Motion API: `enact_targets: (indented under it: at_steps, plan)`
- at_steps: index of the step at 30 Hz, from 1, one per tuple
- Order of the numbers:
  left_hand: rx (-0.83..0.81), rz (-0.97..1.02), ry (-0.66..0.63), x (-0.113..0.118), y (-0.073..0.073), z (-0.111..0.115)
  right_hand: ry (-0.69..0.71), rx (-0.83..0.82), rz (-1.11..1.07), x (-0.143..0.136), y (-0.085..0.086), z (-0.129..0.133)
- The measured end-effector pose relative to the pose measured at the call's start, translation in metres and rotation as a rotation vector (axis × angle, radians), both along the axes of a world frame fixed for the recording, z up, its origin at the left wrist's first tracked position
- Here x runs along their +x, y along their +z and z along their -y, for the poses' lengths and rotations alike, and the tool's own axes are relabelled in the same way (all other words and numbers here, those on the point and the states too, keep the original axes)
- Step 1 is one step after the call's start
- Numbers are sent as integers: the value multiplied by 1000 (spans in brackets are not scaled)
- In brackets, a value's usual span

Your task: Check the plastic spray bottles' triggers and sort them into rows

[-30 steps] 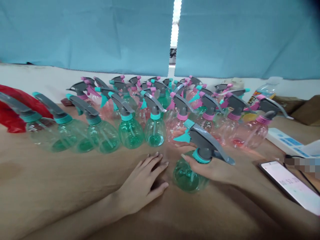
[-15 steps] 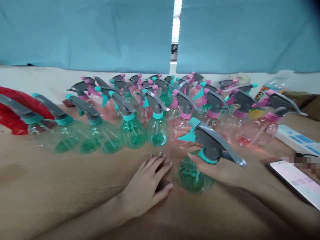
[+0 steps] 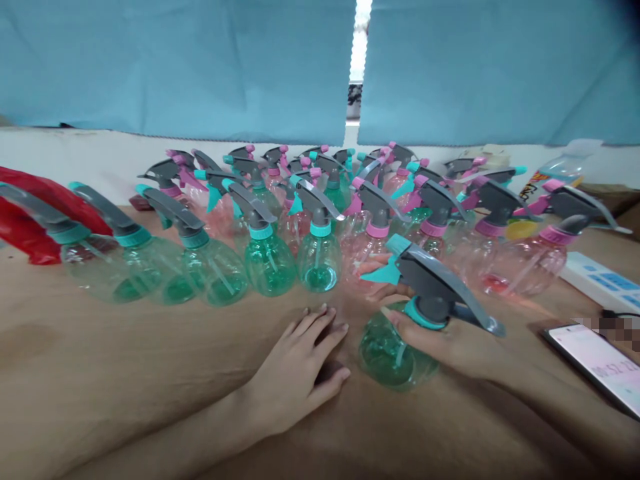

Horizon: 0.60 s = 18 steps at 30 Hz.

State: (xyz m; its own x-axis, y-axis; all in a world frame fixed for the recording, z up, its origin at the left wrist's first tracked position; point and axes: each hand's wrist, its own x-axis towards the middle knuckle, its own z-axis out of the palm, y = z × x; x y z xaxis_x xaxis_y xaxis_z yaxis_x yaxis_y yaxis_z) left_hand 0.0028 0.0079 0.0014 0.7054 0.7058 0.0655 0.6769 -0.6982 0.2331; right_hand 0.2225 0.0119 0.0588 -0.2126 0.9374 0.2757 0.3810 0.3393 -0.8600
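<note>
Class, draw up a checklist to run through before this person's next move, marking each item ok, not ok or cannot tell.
1. Right hand has a grip on the green spray bottle: ok, just below the teal collar.
2. Left hand free: ok, palm down on the table.
3. Spray head on the bottle: ok.
4. Collar screwed tight: cannot tell.
5. Right hand clear of the pink bottle behind: cannot tell, they overlap here.
6. Phone clear of the held bottle: ok, lying apart.

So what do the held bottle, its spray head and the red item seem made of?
Bottle: likely glossy clear plastic, green-tinted; its tube shows through. Spray head: probably molded plastic, smooth gray and turquoise. Red item: perhaps plastic film, creased and shiny.
</note>
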Motion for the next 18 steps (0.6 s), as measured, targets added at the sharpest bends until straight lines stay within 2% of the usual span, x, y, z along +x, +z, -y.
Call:
enact_targets:
  at_steps: [7,18]
  plan:
    - [10,-5,-2,0,0,1,-62,-23,-11,-3,-1,2]
    - [11,7,-5,0,1,1,-47,-47,8,-1,0,1]
